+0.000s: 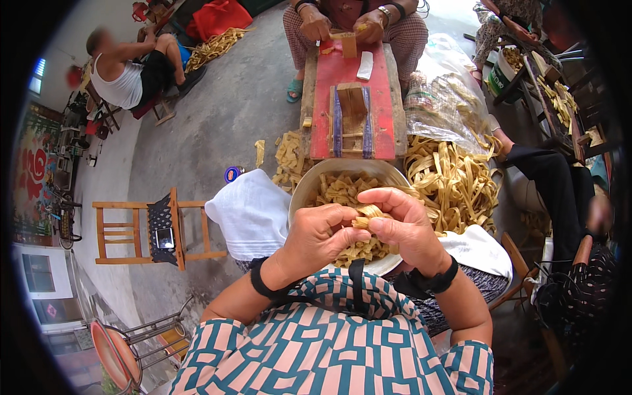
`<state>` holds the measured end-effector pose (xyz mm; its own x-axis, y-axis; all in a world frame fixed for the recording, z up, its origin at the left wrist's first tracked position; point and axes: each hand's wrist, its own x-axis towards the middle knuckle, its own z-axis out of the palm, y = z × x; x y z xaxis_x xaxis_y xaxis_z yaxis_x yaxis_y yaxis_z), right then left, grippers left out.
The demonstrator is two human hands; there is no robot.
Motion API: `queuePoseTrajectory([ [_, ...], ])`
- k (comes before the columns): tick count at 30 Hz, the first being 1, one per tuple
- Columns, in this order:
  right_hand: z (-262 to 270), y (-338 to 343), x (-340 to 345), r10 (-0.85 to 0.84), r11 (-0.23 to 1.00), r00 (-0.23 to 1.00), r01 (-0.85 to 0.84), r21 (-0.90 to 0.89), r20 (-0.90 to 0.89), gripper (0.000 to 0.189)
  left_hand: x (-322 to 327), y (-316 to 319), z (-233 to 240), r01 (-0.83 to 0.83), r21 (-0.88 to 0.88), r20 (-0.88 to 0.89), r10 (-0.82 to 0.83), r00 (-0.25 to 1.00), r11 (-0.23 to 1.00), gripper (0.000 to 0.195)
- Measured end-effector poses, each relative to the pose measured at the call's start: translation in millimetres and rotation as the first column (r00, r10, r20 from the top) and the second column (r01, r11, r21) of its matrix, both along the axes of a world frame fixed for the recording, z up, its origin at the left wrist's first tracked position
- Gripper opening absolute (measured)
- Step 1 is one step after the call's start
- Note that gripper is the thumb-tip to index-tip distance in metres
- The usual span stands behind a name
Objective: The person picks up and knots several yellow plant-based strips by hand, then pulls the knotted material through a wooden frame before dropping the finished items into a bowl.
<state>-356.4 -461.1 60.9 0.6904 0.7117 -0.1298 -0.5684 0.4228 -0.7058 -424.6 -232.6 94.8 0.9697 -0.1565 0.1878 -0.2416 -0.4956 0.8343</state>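
Note:
Both my hands hold one small piece of folded yellowish strip [368,216] between them, above a large round basin [302,183]. My left hand [323,232] pinches its left side with thumb and forefinger. Around its right side curve the thumb and fingers of my right hand [407,227]. Many short folded pieces [340,187] of like material lie in the basin, partly hidden by my hands. Long yellowish strips [452,182] are heaped just right of the basin. Beyond it stands a red-topped wooden bench [323,106] with a wooden block [351,103] on it.
Across the bench another person's hands [368,27] work at a small block. White cloths [254,212] cover my knees. Left are a wooden chair [140,232], a jar lid [232,174] and loose pieces [289,158] on the floor. A plastic sack [444,94] and seated people are at the right.

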Motion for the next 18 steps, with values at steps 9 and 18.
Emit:
queuePoseTrajectory([
  [9, -10.6, -31.0, 16.1, 0.043, 0.944, 0.894, 0.11, -0.311, 0.445, 0.052, 14.6, 38.0, 4.0, -0.394, -0.527, -0.5, 0.1, 0.86, 0.753, 0.011],
  [18, -44.2, 3.0, 51.2, 0.251, 0.767, 0.323, 0.508, -0.391, 0.912, 0.013, 58.4, 84.0, -23.6, -0.18, -0.267, -0.238, 0.117, 0.964, 0.947, 0.024],
])
